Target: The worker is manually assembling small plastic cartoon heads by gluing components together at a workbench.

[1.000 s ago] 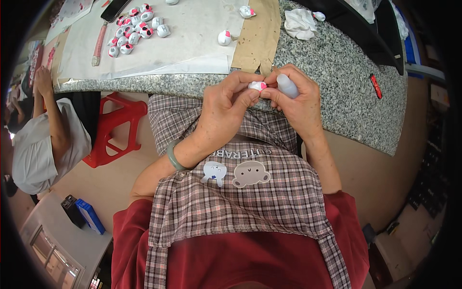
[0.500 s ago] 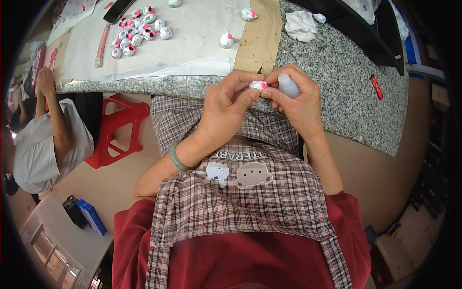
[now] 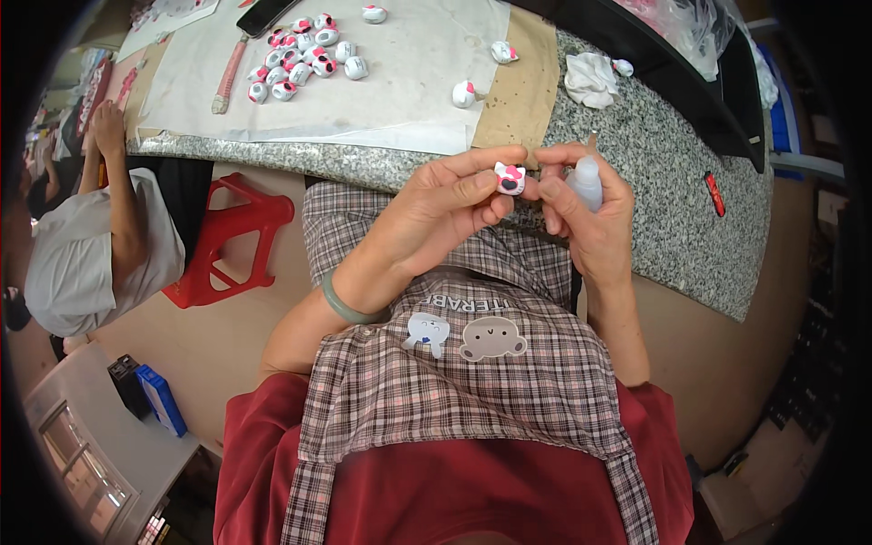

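Between the thumb and fingers of my left hand (image 3: pixel 422 213) is a small white cat-head figurine (image 3: pixel 510 180) with a pink bow and a dark heart-shaped patch facing up. My right hand (image 3: pixel 599 227) is closed around a small translucent squeeze bottle (image 3: pixel 587 184) with a narrow tip pointing away from me. The right thumb and fingertips are close to the figurine's right side; whether they touch it I cannot tell. Both hands are above the near edge of the granite table (image 3: pixel 668 182). Several similar figurines (image 3: pixel 295 62) lie clustered on white paper (image 3: pixel 400 86), and one loose figurine (image 3: pixel 464 94) sits nearer.
Brown paper (image 3: pixel 518 91) borders the white sheet. A crumpled white cloth (image 3: pixel 591 80), a black tray (image 3: pixel 668 68) and a red object (image 3: pixel 715 193) are to the right. Far left are a phone (image 3: pixel 265 15) and a pink tube (image 3: pixel 230 77). A red stool (image 3: pixel 241 236) and another person (image 3: pixel 104 227) are at left.
The figurine has turned so its bow and dark heart face up. My right fingers have moved slightly away from it, and the bottle's narrow tip now shows. The view has shifted a little.
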Demonstrator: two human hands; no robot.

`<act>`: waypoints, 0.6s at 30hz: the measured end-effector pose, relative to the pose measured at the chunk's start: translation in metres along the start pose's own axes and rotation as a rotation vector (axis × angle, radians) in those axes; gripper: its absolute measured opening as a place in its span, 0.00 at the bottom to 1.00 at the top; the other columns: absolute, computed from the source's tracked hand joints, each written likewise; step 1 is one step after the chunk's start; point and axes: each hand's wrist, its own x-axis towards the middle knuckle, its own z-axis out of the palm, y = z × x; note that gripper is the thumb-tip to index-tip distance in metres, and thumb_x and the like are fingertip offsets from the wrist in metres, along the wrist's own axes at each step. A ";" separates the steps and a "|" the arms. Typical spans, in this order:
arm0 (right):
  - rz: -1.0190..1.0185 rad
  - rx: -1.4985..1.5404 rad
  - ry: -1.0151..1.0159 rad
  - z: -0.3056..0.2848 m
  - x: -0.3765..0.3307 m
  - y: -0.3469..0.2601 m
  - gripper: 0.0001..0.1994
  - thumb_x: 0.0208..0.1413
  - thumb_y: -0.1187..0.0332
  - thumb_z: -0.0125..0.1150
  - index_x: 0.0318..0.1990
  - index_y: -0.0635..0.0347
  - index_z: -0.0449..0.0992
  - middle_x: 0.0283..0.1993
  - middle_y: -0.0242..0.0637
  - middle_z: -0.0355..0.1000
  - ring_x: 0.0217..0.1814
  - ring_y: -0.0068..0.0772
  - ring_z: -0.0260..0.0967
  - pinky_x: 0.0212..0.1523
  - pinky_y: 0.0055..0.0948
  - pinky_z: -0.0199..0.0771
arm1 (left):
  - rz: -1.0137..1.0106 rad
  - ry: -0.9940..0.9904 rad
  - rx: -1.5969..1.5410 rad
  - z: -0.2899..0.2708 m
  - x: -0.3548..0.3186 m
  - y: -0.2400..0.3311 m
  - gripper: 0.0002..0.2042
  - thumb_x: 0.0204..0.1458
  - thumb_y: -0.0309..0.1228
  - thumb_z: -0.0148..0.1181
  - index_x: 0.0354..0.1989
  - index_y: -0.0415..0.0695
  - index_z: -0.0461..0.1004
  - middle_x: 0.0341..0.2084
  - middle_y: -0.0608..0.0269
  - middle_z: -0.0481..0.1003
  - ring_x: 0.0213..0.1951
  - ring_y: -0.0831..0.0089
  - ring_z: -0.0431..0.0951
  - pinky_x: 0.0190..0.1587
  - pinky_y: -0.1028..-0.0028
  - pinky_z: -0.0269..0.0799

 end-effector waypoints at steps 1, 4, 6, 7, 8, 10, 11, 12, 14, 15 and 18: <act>-0.019 0.036 0.022 0.000 0.000 0.001 0.09 0.50 0.74 0.61 0.39 0.64 0.74 0.26 0.29 0.68 0.19 0.12 0.61 0.17 0.11 0.58 | -0.015 -0.016 -0.051 0.001 0.000 0.001 0.15 0.55 0.26 0.52 0.49 0.34 0.67 0.39 0.52 0.74 0.33 0.79 0.72 0.37 0.85 0.70; -0.008 0.027 0.074 -0.003 -0.001 0.002 0.10 0.52 0.72 0.60 0.41 0.65 0.72 0.25 0.30 0.67 0.19 0.13 0.59 0.18 0.12 0.57 | -0.026 -0.020 -0.107 -0.002 -0.001 0.002 0.16 0.55 0.26 0.52 0.50 0.34 0.66 0.40 0.48 0.73 0.35 0.77 0.73 0.40 0.84 0.71; -0.002 0.023 0.100 -0.004 -0.001 0.004 0.10 0.53 0.72 0.59 0.41 0.65 0.71 0.25 0.30 0.66 0.19 0.14 0.59 0.18 0.12 0.57 | -0.033 -0.020 -0.136 -0.004 -0.002 0.002 0.16 0.55 0.26 0.52 0.51 0.34 0.66 0.41 0.47 0.73 0.36 0.77 0.74 0.41 0.83 0.72; 0.001 0.015 0.108 -0.005 -0.001 0.005 0.10 0.53 0.71 0.59 0.41 0.65 0.71 0.24 0.30 0.66 0.19 0.14 0.59 0.18 0.12 0.57 | -0.022 -0.009 -0.115 -0.004 -0.002 0.002 0.16 0.55 0.26 0.52 0.51 0.33 0.66 0.42 0.46 0.72 0.37 0.76 0.74 0.42 0.82 0.72; 0.005 0.007 0.117 -0.005 -0.001 0.006 0.10 0.53 0.71 0.59 0.41 0.65 0.71 0.24 0.30 0.66 0.19 0.14 0.59 0.18 0.13 0.57 | -0.012 0.003 -0.095 -0.004 -0.003 0.001 0.16 0.55 0.27 0.51 0.51 0.33 0.66 0.42 0.45 0.72 0.37 0.75 0.74 0.43 0.82 0.73; 0.007 -0.003 0.129 -0.007 -0.001 0.007 0.10 0.53 0.71 0.59 0.40 0.65 0.71 0.23 0.30 0.66 0.19 0.14 0.59 0.18 0.13 0.57 | -0.004 0.013 -0.075 -0.002 -0.003 0.002 0.16 0.55 0.27 0.51 0.51 0.33 0.66 0.43 0.44 0.72 0.38 0.75 0.75 0.44 0.81 0.73; 0.007 -0.021 0.140 -0.009 -0.002 0.008 0.09 0.53 0.71 0.59 0.40 0.65 0.71 0.23 0.29 0.66 0.19 0.14 0.59 0.18 0.13 0.57 | 0.019 0.032 -0.020 -0.001 -0.003 0.003 0.16 0.55 0.27 0.51 0.51 0.33 0.66 0.43 0.44 0.72 0.38 0.75 0.75 0.45 0.81 0.73; 0.008 -0.039 0.151 -0.010 -0.002 0.009 0.09 0.53 0.70 0.59 0.40 0.64 0.71 0.23 0.29 0.66 0.19 0.14 0.59 0.18 0.13 0.56 | 0.041 0.052 0.036 0.002 -0.003 0.005 0.16 0.55 0.27 0.51 0.51 0.33 0.66 0.43 0.44 0.72 0.38 0.75 0.75 0.45 0.80 0.73; 0.010 -0.057 0.161 -0.012 -0.002 0.010 0.09 0.53 0.70 0.59 0.40 0.64 0.72 0.23 0.29 0.66 0.19 0.14 0.59 0.19 0.13 0.56 | 0.065 0.073 0.091 0.004 -0.004 0.007 0.16 0.55 0.27 0.51 0.50 0.33 0.67 0.43 0.44 0.72 0.38 0.75 0.75 0.46 0.80 0.73; 0.002 -0.063 0.170 -0.014 -0.001 0.011 0.09 0.53 0.70 0.59 0.40 0.64 0.72 0.23 0.29 0.66 0.19 0.14 0.59 0.19 0.12 0.56 | 0.078 0.086 0.111 0.005 -0.005 0.007 0.16 0.55 0.28 0.51 0.50 0.33 0.67 0.43 0.43 0.72 0.38 0.75 0.74 0.45 0.80 0.73; -0.012 -0.076 0.187 -0.016 -0.001 0.013 0.09 0.53 0.69 0.59 0.40 0.63 0.72 0.23 0.29 0.66 0.19 0.13 0.59 0.19 0.12 0.55 | 0.103 0.112 0.152 0.004 -0.006 0.008 0.16 0.55 0.28 0.51 0.50 0.32 0.67 0.42 0.43 0.72 0.38 0.76 0.74 0.44 0.81 0.73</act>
